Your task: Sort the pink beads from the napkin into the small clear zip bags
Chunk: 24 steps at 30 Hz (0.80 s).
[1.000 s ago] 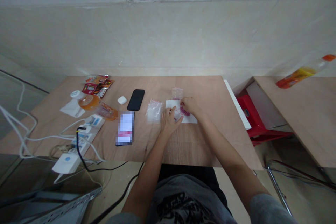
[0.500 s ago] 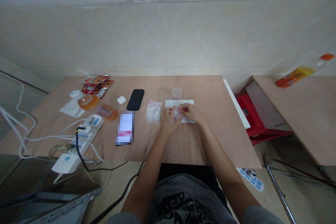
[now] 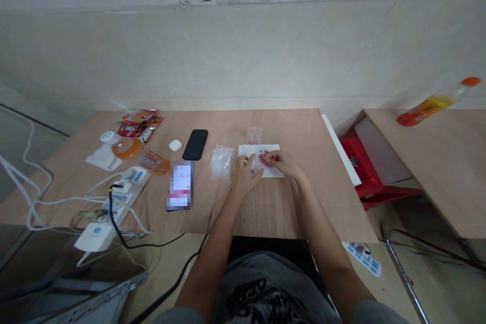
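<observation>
On the white paper [image 3: 274, 172], pink beads [image 3: 262, 157] lie nearer the right hand [image 3: 284, 162], its grip unclear, than the spread-fingered left hand [image 3: 243, 174].

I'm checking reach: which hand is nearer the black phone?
Left. The left hand is right of the black phone; the right hand is farther right, at the pink pieces.

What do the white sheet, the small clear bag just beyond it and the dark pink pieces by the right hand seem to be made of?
White sheet: probably matt paper; thin, straight-edged, no glare.
Small clear bag: likely thin plastic film; the tabletop shows through.
Dark pink pieces: possibly plastic or glass; too small to settle material or finish.
</observation>
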### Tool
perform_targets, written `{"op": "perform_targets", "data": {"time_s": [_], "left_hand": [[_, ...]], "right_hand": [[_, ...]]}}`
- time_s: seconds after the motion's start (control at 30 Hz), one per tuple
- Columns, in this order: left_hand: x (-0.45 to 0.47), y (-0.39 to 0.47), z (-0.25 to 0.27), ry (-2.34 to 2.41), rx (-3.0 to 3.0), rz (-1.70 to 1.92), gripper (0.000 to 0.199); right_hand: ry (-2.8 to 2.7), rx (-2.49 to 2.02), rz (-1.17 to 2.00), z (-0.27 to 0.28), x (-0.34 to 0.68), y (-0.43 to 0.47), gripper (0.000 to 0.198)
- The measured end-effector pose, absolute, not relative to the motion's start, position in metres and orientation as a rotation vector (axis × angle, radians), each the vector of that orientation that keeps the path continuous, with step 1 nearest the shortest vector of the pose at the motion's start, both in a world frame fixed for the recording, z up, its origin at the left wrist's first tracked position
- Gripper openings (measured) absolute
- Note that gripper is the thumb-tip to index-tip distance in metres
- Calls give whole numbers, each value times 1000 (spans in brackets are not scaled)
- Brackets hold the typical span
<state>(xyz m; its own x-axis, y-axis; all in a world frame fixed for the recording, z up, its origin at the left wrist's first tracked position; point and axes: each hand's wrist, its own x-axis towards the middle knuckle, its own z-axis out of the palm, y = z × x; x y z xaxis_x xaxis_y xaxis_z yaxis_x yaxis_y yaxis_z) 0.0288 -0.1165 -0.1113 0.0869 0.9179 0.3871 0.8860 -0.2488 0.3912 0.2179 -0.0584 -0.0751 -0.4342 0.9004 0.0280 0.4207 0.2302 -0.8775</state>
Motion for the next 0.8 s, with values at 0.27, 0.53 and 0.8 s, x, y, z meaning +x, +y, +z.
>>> {"op": "perform_targets", "data": {"time_s": [0.27, 0.53, 0.8], "left_hand": [[30, -115, -112, 1883, 2261, 884, 62], [29, -118, -110, 1790, 2324, 873, 63], [29, -118, -108, 1737, 2344, 798, 63]], "right_hand": [[-1805, -1513, 874, -95, 240, -79, 27], [-1863, -1643, 711, -102, 236, -93, 20], [-1936, -1731, 593, -95, 232, -95, 15]]}}
